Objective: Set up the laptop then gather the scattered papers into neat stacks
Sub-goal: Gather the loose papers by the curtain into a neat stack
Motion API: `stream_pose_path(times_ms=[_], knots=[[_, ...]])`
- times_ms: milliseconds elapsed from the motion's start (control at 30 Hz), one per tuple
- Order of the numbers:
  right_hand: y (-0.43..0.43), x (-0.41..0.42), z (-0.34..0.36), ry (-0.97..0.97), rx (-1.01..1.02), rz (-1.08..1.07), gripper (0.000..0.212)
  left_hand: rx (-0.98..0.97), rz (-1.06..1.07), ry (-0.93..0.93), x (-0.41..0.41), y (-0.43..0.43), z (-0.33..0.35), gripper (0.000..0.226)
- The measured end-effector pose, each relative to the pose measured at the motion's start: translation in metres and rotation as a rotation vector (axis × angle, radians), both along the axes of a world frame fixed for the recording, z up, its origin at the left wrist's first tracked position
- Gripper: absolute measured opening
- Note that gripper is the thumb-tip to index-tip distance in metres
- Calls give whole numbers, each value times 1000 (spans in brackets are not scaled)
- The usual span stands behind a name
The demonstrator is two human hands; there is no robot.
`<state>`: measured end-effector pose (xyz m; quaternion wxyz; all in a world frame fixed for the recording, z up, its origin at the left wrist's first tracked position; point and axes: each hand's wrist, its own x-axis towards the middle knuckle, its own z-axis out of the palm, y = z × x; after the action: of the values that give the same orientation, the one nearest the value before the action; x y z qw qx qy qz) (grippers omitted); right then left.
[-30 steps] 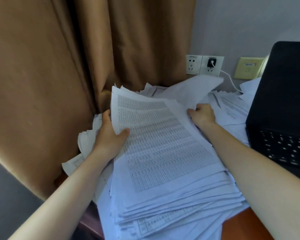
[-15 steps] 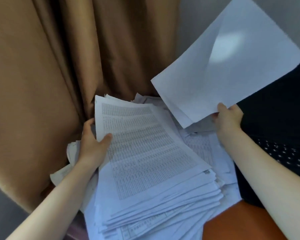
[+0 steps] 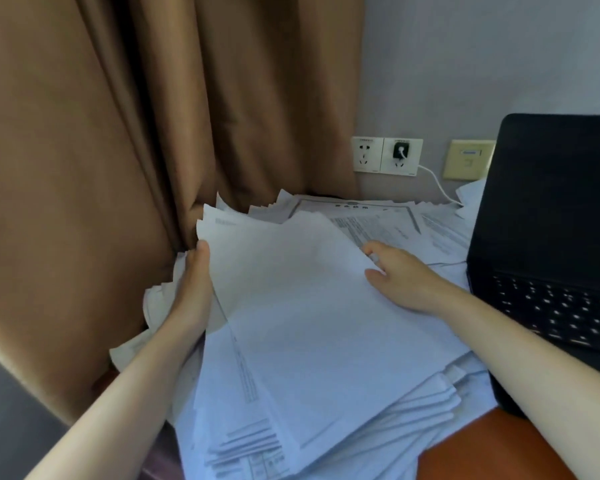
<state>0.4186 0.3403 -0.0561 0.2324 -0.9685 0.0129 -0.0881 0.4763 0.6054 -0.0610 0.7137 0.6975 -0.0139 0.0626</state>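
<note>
Head view: laptop [image 3: 551,220] sits open at right, so setup looks done; left hand [image 3: 193,292] braces the left edge of the paper stack [image 3: 309,358], grip hidden, right hand [image 3: 404,277] lies flat on top, loose papers [image 3: 388,221] behind not yet gathered.

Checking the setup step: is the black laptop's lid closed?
No, the black laptop stands open on the desk, with its lid raised upright.
</note>
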Motion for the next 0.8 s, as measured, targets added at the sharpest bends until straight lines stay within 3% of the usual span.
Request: stream_pose_path(times_ms=[133,233,300,400,467,533,633,800], knots=[[11,-2,4,-55,-31,-62,6,96,-38,-16,2,0,-2,46],[9,-5,15,113,-126,-5,31,249,-80,-62,5,6,-9,42],[1,-3,16,132,-66,-56,37,331,-88,-88,4,7,-11,45],[-21,6,10,44,-164,-266,34,406,-82,-149,2,6,-11,53],[-37,13,5,72,-260,-415,56,426,-78,-189,1,6,-12,60],[-49,21,0,114,-213,-515,73,448,-80,-225,1,7,-14,65],[-61,32,-4,70,-147,-609,80,468,-79,-228,6,8,-17,68],[-72,38,-11,-65,157,-618,63,485,-75,-227,9,9,-18,67]])
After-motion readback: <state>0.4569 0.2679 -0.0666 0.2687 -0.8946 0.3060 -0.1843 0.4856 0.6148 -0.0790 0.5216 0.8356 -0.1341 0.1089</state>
